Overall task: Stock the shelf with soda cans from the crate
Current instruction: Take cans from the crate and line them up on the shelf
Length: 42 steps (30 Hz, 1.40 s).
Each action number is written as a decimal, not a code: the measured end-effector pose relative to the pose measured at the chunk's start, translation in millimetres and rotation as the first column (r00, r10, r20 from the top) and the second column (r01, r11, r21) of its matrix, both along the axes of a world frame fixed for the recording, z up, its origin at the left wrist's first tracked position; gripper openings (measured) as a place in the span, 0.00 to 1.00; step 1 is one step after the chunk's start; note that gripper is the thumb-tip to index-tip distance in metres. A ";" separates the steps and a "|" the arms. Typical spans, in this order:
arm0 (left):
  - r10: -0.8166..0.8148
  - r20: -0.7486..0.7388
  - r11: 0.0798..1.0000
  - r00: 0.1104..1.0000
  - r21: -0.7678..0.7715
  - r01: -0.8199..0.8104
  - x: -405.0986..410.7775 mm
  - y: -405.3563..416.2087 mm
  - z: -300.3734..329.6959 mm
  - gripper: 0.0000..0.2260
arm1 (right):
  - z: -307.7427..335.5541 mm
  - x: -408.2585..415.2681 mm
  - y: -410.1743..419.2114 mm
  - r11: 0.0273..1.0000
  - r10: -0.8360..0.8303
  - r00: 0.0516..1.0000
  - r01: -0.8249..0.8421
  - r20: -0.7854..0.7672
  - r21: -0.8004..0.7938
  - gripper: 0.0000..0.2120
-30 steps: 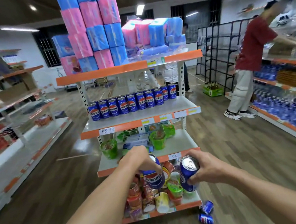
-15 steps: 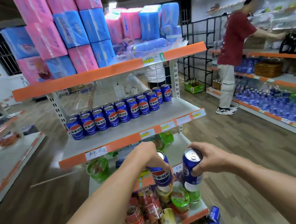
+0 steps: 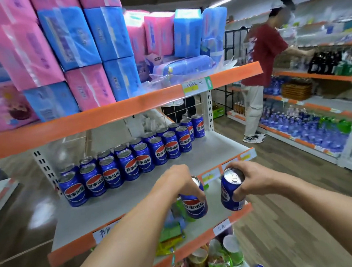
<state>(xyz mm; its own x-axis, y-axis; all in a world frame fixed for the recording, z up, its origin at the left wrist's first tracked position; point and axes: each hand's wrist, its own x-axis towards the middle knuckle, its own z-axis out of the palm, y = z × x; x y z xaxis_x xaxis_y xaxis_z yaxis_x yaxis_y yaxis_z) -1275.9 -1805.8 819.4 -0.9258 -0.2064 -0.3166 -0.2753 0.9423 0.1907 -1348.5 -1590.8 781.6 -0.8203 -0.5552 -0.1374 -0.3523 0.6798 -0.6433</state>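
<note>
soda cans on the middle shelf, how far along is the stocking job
Done: two diagonal rows of blue soda cans already stand on the white middle shelf. In hand: the left hand grips one blue can, the right hand another, both short of the shelf. Left: placing them in its bare front; the crate is out of view.

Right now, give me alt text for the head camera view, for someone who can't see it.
Two bare hands each hold a blue soda can, left hand gripping one can from above, right hand another, just before a white shelf edged in orange. Two rows of matching cans stand on it, beneath pink and blue tissue packs.
</note>
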 end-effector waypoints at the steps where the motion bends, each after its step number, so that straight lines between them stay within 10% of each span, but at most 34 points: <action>1: -0.006 0.003 1.000 1.000 -0.002 0.006 -6.5 -2.8 2.0 0.29 | 2.9 -7.5 -3.1 1.000 0.003 1.000 -0.003 -0.004 0.010 0.30; 31: 0.097 -0.184 0.992 0.978 -0.056 -0.109 -291.1 2.5 -13.9 0.15 | 19.6 -322.1 -87.8 0.839 0.462 0.878 -0.385 -0.127 0.385 0.27; 42: 0.095 0.023 0.995 0.995 0.024 -0.095 -344.4 -23.6 -12.1 0.12 | 32.7 -356.9 -110.7 0.764 0.511 0.855 -0.404 -0.089 0.504 0.22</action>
<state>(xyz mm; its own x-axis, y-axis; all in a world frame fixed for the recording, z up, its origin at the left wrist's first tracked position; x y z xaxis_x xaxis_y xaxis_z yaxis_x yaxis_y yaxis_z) -1620.4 -1829.4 807.3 -0.8952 -0.2850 -0.3426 -0.3678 0.9066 0.2070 -1705.4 -1701.5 814.2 -0.5218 -0.7890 -0.3244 -0.7852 0.5929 -0.1788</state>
